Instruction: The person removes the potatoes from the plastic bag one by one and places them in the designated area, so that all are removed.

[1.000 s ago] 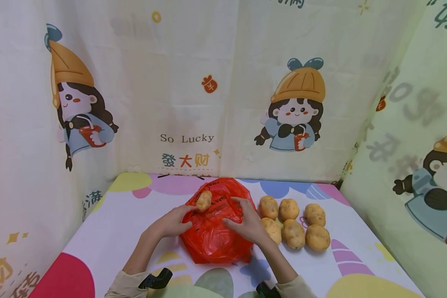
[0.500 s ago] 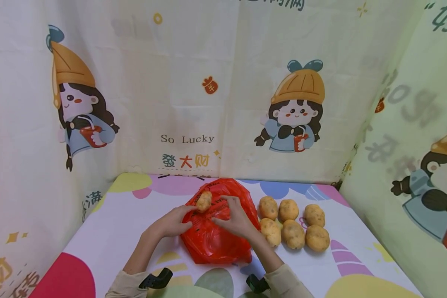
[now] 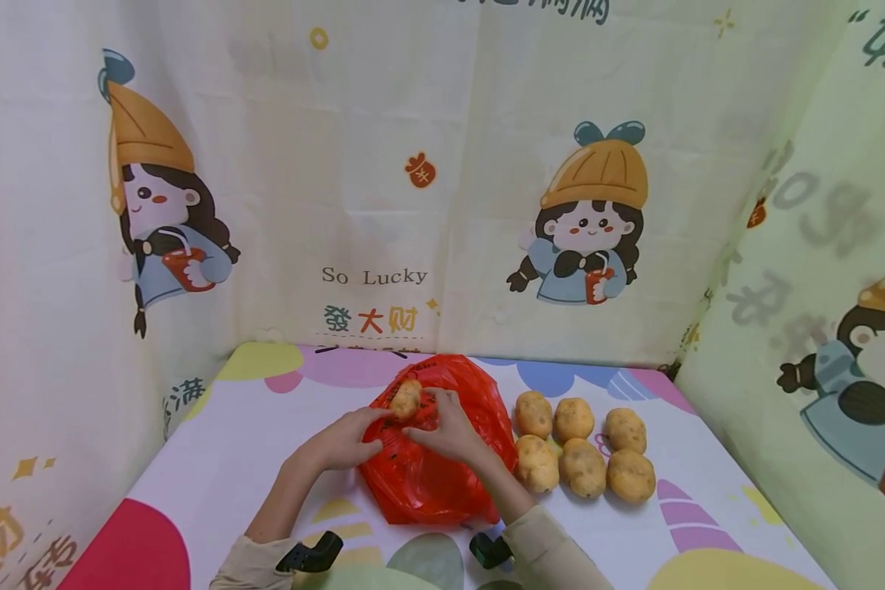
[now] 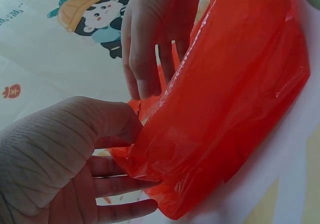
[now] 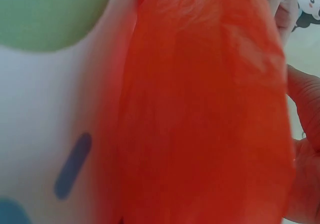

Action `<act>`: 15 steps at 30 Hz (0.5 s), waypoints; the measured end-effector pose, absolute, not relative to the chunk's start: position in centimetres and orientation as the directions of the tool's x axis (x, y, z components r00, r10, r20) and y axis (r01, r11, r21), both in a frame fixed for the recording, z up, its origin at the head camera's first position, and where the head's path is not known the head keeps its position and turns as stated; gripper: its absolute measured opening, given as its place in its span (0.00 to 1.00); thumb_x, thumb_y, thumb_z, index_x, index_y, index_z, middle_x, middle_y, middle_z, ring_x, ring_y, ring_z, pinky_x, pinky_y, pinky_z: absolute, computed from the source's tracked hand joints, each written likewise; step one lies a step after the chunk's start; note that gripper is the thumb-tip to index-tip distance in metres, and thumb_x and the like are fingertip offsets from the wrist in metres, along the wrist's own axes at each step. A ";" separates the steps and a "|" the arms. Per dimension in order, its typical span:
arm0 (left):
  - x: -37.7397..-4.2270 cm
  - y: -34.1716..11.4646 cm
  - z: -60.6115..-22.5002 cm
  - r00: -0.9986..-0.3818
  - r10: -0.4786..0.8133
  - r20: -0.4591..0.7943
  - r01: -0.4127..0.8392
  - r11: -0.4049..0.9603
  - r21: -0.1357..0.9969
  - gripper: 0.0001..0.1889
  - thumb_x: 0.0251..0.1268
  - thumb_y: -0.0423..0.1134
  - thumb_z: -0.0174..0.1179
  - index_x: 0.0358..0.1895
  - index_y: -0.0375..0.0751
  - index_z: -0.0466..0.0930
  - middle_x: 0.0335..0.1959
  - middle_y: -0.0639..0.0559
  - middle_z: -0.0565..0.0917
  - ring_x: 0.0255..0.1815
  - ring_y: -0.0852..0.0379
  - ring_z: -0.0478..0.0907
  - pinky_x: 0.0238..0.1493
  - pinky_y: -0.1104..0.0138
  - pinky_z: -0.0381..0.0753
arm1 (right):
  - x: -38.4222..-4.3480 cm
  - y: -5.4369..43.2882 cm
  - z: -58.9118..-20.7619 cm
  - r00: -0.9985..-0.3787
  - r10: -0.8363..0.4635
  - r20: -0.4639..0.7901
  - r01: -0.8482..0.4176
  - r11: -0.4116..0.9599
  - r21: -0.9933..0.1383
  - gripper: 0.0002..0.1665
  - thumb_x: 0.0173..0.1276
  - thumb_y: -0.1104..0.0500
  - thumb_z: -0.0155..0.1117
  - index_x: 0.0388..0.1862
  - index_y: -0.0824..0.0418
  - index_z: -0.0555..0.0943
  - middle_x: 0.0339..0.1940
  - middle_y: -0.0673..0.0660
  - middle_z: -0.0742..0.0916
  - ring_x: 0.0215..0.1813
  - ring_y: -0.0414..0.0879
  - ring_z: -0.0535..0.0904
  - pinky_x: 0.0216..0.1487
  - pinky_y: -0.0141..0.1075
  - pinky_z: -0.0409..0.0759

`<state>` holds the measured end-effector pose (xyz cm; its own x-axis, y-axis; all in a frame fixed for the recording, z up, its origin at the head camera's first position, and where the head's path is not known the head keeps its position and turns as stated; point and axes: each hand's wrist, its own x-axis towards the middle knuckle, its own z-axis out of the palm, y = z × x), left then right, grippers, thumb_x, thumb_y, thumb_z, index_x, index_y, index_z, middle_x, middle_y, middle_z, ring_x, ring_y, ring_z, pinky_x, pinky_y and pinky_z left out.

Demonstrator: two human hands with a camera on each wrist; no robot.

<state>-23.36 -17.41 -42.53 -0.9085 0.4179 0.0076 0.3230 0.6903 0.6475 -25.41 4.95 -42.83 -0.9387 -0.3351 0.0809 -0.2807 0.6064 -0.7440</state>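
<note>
A red plastic bag (image 3: 442,492) lies on the table in the middle of the head view, with one potato (image 3: 406,399) on its red plastic at the upper left. My left hand (image 3: 345,438) pinches the bag's left edge between thumb and fingers, as the left wrist view shows. My right hand (image 3: 446,430) is over the bag, thumb and fingers spread apart, fingertips close to the potato's right side. In the left wrist view the right hand's fingers (image 4: 145,69) point down behind the raised red edge. Red plastic fills most of the right wrist view and partly hides the right hand (image 5: 305,104).
Several potatoes (image 3: 584,468) stand in two rows on the table right of the bag. The tabletop (image 3: 265,426) has a colourful printed cover. A cream printed curtain (image 3: 457,229) encloses the back and both sides.
My right hand has moved left across the bag, closer to the potato on it. The left hand stays at the bag's left edge.
</note>
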 end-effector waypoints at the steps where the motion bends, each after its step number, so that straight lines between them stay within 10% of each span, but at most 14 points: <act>1: -23.4 -17.4 -42.5 -0.908 0.419 0.009 0.325 0.690 0.647 0.27 0.67 0.33 0.62 0.69 0.36 0.74 0.68 0.39 0.76 0.70 0.38 0.71 0.67 0.41 0.74 | -25.5 4.8 -42.9 -0.940 -0.333 0.078 -0.278 0.611 -0.741 0.48 0.63 0.47 0.75 0.75 0.62 0.64 0.70 0.66 0.70 0.64 0.61 0.73 0.60 0.55 0.82; 15: -23.3 -17.4 -42.5 -0.905 0.425 0.023 0.336 0.681 0.651 0.27 0.66 0.32 0.62 0.69 0.35 0.74 0.66 0.39 0.77 0.68 0.38 0.72 0.66 0.42 0.75 | -27.1 3.2 -43.3 -0.956 -0.283 0.077 -0.243 0.618 -0.748 0.47 0.62 0.48 0.77 0.73 0.64 0.65 0.67 0.63 0.75 0.63 0.56 0.75 0.62 0.55 0.81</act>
<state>-23.25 -17.37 -42.55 -0.9049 0.4249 0.0231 0.3363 0.6808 0.6508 -27.13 3.24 -43.35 -0.9559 -0.2833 0.0768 -0.2431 0.6177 -0.7479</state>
